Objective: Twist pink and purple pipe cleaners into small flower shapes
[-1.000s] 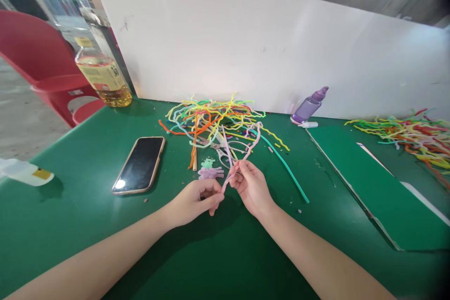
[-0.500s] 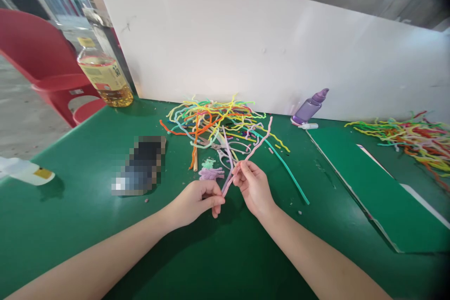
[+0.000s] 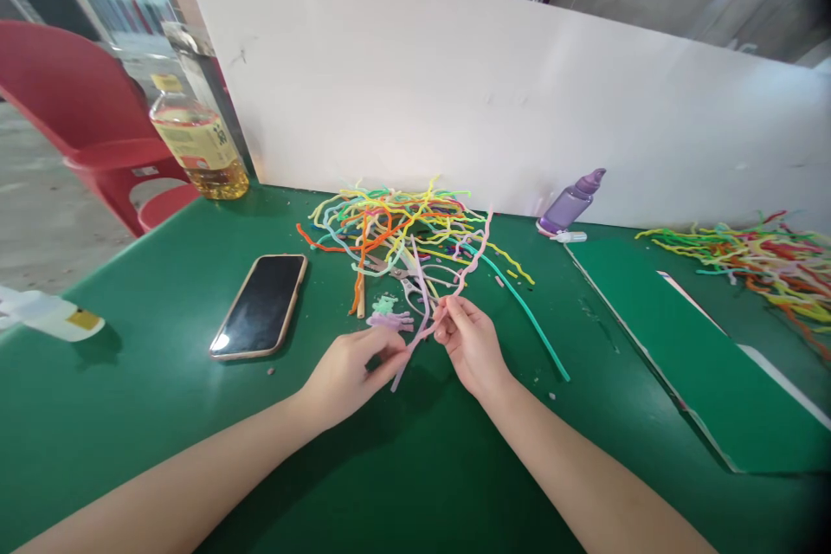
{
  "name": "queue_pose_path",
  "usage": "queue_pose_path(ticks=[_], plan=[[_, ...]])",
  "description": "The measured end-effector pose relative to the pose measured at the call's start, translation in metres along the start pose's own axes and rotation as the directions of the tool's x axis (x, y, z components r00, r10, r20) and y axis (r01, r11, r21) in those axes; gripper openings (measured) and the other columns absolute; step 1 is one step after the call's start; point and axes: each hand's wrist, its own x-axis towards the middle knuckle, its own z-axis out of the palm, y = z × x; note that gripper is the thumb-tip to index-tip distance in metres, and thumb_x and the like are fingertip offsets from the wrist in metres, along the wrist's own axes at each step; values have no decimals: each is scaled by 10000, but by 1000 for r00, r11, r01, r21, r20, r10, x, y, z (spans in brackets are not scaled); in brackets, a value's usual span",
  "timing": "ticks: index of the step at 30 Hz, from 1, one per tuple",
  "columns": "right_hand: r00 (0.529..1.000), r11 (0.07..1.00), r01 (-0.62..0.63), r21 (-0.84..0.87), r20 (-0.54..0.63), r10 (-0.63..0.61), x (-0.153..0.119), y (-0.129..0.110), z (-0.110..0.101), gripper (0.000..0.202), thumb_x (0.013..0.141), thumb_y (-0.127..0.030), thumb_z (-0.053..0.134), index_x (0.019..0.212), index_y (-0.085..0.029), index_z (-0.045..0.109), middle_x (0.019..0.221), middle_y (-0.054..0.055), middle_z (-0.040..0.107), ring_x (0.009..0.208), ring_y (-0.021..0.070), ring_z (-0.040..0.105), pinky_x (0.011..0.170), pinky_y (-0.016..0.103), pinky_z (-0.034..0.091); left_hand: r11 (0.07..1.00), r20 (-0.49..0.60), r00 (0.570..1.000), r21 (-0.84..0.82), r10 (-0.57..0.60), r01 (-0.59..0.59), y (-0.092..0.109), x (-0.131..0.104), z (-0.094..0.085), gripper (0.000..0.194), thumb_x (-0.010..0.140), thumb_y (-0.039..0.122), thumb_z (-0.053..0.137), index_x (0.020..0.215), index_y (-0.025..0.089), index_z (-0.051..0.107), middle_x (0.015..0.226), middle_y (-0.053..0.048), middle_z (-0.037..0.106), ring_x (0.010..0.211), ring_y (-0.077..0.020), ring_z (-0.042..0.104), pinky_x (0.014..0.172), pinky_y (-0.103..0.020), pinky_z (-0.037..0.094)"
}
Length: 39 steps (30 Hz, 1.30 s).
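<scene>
A wavy pink pipe cleaner (image 3: 479,249) runs between my two hands above the table. My left hand (image 3: 356,370) has thumb and fingertips pinched at its lower end. With a closed pinch, my right hand (image 3: 473,344) grips it farther up, its free end pointing away from me. A lilac pipe cleaner (image 3: 421,281) crosses under the pink one by my left fingertips; whether the fingers touch it I cannot tell. Just beyond my hands lie scissors (image 3: 410,287), a folded lilac bundle (image 3: 389,321) and a small mint-green piece (image 3: 385,304).
A tangled pile of coloured pipe cleaners (image 3: 396,212) lies ahead, another pile (image 3: 766,264) far right. A phone (image 3: 260,307) and white bottle (image 3: 55,314) are left. An oil bottle (image 3: 198,138), purple bottle (image 3: 571,203) and green board (image 3: 694,355) stand or lie around. A white panel (image 3: 454,78) rises behind.
My left hand has shifted slightly, and the lilac pipe cleaner's lower end now shows below its fingertips. The pink pipe cleaner's far end has swung a little left.
</scene>
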Motion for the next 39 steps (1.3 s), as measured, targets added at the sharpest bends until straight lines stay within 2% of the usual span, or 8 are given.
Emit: queue_pose_path(ticks=[6, 9, 15, 20, 24, 31, 37, 39], plan=[[999, 1000, -20, 19, -26, 20, 3, -1, -3, 259, 781, -362, 628, 964, -179, 621, 703, 7, 631, 449, 63, 496, 422, 195, 384, 918, -20, 969, -327, -246, 227, -1, 6, -5, 150, 859, 314, 500, 821, 181, 559, 685, 9, 587, 550, -118, 556, 583, -243, 431], [998, 998, -27, 48, -55, 30, 5, -1, -5, 265, 771, -357, 640, 968, -181, 621, 799, 16, 646, 472, 59, 514, 436, 195, 409, 850, -36, 953, -463, -301, 251, -1, 8, -8, 150, 845, 317, 526, 815, 171, 547, 748, 1, 593, 535, -101, 542, 575, -242, 432], [996, 997, -51, 65, -65, 55, 8, 0, -8, 281, 750, -360, 660, 959, -184, 594, 786, 14, 654, 499, 76, 535, 472, 213, 452, 739, -67, 937, -635, -343, 225, -2, 10, -10, 158, 864, 293, 516, 768, 167, 507, 584, 34, 575, 499, -105, 535, 610, -260, 419], [998, 999, -8, 44, -58, 11, 7, 0, -8, 263, 767, -329, 640, 981, -209, 545, 796, 2, 646, 509, 83, 540, 495, 232, 463, 698, -85, 917, -677, -389, 233, -4, 11, -10, 156, 861, 288, 526, 762, 168, 516, 503, 29, 586, 514, -130, 562, 660, -286, 424], [997, 991, 81, -103, 7, -81, 6, 2, -6, 231, 805, -307, 589, 1005, -214, 522, 733, -17, 599, 534, 105, 553, 504, 253, 473, 652, -91, 895, -717, -437, 245, -6, 11, -9, 156, 845, 302, 548, 766, 169, 521, 532, 34, 587, 476, -119, 556, 612, -273, 420], [997, 969, 83, -233, 10, -83, 2, 6, -6, 450, 838, -382, 521, 1251, -237, 416, 614, -40, 576, 489, 124, 548, 494, 274, 474, 626, -103, 893, -748, -437, 220, -6, 12, -7, 155, 827, 287, 570, 748, 164, 521, 548, 42, 554, 471, -107, 547, 588, -259, 429], [988, 989, 54, -135, -133, -73, 10, 6, -12, 217, 789, -346, 591, 932, -191, 540, 722, -3, 616, 486, 92, 531, 477, 239, 435, 603, -165, 875, -780, -455, 166, -7, 12, -8, 154, 837, 280, 551, 743, 173, 493, 624, 60, 510, 448, -59, 493, 594, -238, 438], [986, 989, 71, -133, -143, -90, 11, 7, -13, 211, 771, -307, 616, 934, -205, 531, 755, -16, 603, 497, 81, 525, 487, 231, 430, 578, -162, 869, -800, -467, 161, -6, 12, -8, 149, 837, 281, 539, 742, 176, 490, 630, 63, 496, 442, -59, 488, 608, -249, 452]])
